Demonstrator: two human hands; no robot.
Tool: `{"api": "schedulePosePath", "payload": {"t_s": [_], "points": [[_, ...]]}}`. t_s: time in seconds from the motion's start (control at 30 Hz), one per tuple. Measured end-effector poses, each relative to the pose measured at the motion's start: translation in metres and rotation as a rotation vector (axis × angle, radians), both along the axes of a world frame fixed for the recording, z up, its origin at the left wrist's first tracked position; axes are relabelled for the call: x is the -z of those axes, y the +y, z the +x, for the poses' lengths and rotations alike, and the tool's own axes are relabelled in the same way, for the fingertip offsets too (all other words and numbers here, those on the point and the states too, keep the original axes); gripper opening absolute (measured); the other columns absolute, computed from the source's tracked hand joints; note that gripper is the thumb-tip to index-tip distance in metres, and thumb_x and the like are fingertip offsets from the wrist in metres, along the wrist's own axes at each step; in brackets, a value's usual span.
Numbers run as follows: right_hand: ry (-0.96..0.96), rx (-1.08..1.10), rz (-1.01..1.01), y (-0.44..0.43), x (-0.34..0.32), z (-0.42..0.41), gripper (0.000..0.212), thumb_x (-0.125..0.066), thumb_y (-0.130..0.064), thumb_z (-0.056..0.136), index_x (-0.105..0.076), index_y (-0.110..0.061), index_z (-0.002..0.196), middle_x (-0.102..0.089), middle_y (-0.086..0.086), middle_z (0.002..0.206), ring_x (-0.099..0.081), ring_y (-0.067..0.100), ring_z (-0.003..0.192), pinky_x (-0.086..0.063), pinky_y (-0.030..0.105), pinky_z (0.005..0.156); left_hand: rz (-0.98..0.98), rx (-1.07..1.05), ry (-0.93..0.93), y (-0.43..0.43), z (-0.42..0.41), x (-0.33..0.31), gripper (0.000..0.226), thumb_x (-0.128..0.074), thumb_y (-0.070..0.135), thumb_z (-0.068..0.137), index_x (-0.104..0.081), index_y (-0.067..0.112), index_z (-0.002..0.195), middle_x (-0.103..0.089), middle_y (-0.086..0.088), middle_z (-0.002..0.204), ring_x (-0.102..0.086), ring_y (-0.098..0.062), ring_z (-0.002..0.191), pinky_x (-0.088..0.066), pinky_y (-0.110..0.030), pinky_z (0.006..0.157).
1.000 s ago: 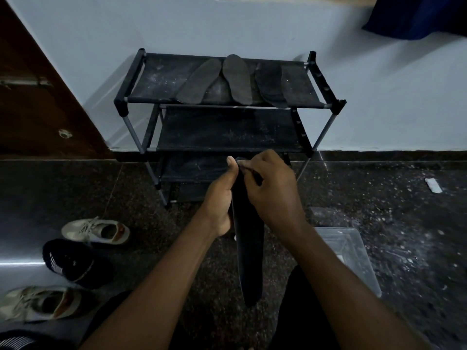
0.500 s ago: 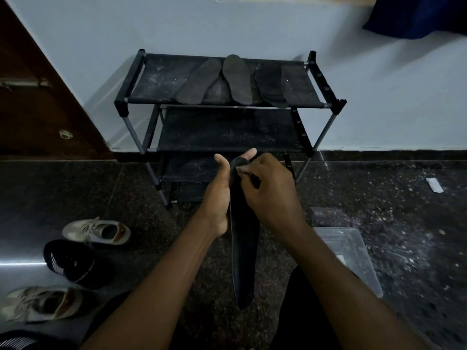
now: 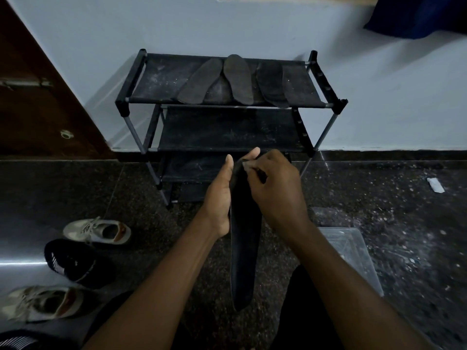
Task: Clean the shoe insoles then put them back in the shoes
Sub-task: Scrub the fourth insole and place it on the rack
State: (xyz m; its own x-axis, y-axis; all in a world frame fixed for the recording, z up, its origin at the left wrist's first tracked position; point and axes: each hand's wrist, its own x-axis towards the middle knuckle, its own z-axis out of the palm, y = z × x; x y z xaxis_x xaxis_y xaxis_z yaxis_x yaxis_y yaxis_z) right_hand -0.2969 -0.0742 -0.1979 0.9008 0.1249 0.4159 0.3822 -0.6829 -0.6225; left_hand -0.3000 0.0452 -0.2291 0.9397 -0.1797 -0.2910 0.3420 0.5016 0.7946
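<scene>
On my screen the left forearm (image 3: 161, 286) and the right forearm (image 3: 336, 269) are both bare from the wrist down to the picture's lower edge. The left hand (image 3: 219, 198) and the right hand (image 3: 275, 188) have short-cut nails. Plain black trouser cloth (image 3: 303, 317) covers the legs.

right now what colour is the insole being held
The insole is plain black; the head view shows it.
</scene>
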Motion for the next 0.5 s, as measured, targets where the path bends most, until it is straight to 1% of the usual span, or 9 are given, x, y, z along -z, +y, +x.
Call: {"api": "schedulePosePath", "payload": {"t_s": [0.03, 0.1, 0.17, 0.23, 0.3, 0.37, 0.43, 0.5], "points": [[-0.01, 0.026, 0.018, 0.0, -0.0013, 0.001, 0.017, -0.061, -0.015, 0.099, -0.075, -0.013, 0.106, -0.056, -0.006, 0.094, -0.056, 0.004, 0.079, -0.05, 0.019, 0.07, 0.014, 0.002, -0.001, -0.0014, 0.0001, 0.0014, 0.06, -0.023, 0.058, 0.109, -0.05, 0.025, 0.152, -0.056, -0.004, 0.15, -0.053, -0.023, 0.14, -0.042, -0.042, 0.114], [-0.015, -0.003, 0.026, 0.0035, -0.0041, 0.0006, 0.018, -0.061, -0.015, 0.1, -0.075, -0.011, 0.109, -0.057, -0.005, 0.096, -0.056, 0.003, 0.081, -0.048, 0.013, 0.072, 0.023, 0.01, 0.002, -0.0023, -0.0006, 0.0016, 0.063, -0.024, 0.061, 0.107, -0.053, 0.025, 0.15, -0.058, -0.006, 0.149, -0.055, -0.024, 0.137, -0.047, -0.041, 0.108], [0.0, -0.1, -0.012, 0.0074, -0.0052, -0.002, 0.018, -0.061, -0.014, 0.099, -0.076, -0.012, 0.109, -0.058, -0.005, 0.098, -0.057, 0.003, 0.083, -0.05, 0.013, 0.074, 0.003, 0.012, 0.009, 0.0005, -0.0018, 0.0019, 0.07, -0.022, 0.066, 0.105, -0.054, 0.022, 0.148, -0.06, -0.009, 0.146, -0.059, -0.025, 0.134, -0.052, -0.038, 0.1], [0.014, -0.143, -0.057, 0.008, -0.0047, -0.0035, 0.017, -0.062, -0.014, 0.097, -0.077, -0.014, 0.106, -0.058, -0.007, 0.098, -0.057, 0.003, 0.083, -0.052, 0.018, 0.074, -0.014, 0.011, 0.015, 0.0032, -0.0022, 0.0019, 0.075, -0.017, 0.07, 0.101, -0.054, 0.025, 0.149, -0.06, -0.007, 0.147, -0.058, -0.025, 0.135, -0.051, -0.039, 0.103], [0.02, -0.09, -0.056, 0.0053, -0.004, -0.0023, 0.016, -0.062, -0.013, 0.097, -0.077, -0.014, 0.102, -0.056, -0.01, 0.097, -0.056, 0.002, 0.083, -0.05, 0.016, 0.073, -0.006, 0.006, 0.018, 0.0024, -0.0023, 0.0003, 0.077, -0.014, 0.072, 0.099, -0.053, 0.029, 0.149, -0.059, -0.003, 0.148, -0.056, -0.023, 0.137, -0.046, -0.042, 0.11], [0.016, -0.024, -0.034, 0.0033, -0.0041, -0.0008, 0.015, -0.062, -0.013, 0.097, -0.076, -0.014, 0.102, -0.056, -0.009, 0.095, -0.055, 0.003, 0.081, -0.048, 0.014, 0.071, 0.021, 0.007, 0.011, 0.0007, -0.0002, 0.0019, 0.077, -0.013, 0.073, 0.098, -0.052, 0.031, 0.149, -0.058, 0.0, 0.149, -0.055, -0.022, 0.138, -0.045, -0.043, 0.112], [0.011, -0.016, -0.006, 0.004, -0.0042, 0.0, 0.016, -0.062, -0.014, 0.098, -0.076, -0.014, 0.107, -0.058, -0.007, 0.097, -0.057, 0.002, 0.084, -0.048, 0.012, 0.074, 0.033, 0.018, 0.002, -0.0004, 0.0007, 0.002, 0.078, -0.012, 0.073, 0.098, -0.053, 0.03, 0.149, -0.06, -0.001, 0.147, -0.057, -0.022, 0.135, -0.049, -0.041, 0.108], [0.019, -0.066, 0.017, 0.0055, -0.005, -0.0002, 0.017, -0.062, -0.014, 0.098, -0.076, -0.013, 0.109, -0.059, -0.005, 0.099, -0.059, 0.003, 0.087, -0.047, 0.01, 0.077, 0.028, 0.028, 0.014, 0.0004, -0.0007, 0.001, 0.081, -0.015, 0.073, 0.098, -0.056, 0.023, 0.147, -0.065, -0.007, 0.139, -0.063, -0.025, 0.129, -0.056, -0.039, 0.098]]}}
